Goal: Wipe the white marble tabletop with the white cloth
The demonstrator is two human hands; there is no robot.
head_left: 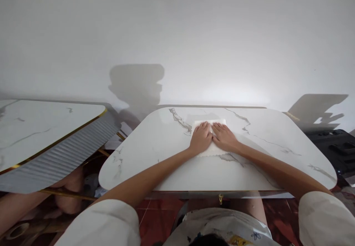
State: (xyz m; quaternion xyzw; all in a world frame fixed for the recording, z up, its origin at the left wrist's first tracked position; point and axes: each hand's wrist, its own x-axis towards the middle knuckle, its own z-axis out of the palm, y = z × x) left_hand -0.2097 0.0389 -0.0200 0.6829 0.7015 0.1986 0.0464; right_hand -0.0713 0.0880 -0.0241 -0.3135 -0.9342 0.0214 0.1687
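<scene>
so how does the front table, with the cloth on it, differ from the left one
The front table shows its full width; the left table runs off the picture's left edge. The left table shows a ribbed grey side; the front table shows a small gold-coloured fitting. Both have white, grey-veined tops.

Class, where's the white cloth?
In the head view, the white cloth lies right of centre on the marbled tabletop, beneath the left hand and right hand.

This looks like a room in a home, judging by the plain white wall [194, 35], red floor tiles [159, 216] and marble-patterned surface [138, 150] (a gold-trimmed second surface [36, 142] stands to its left).
</scene>
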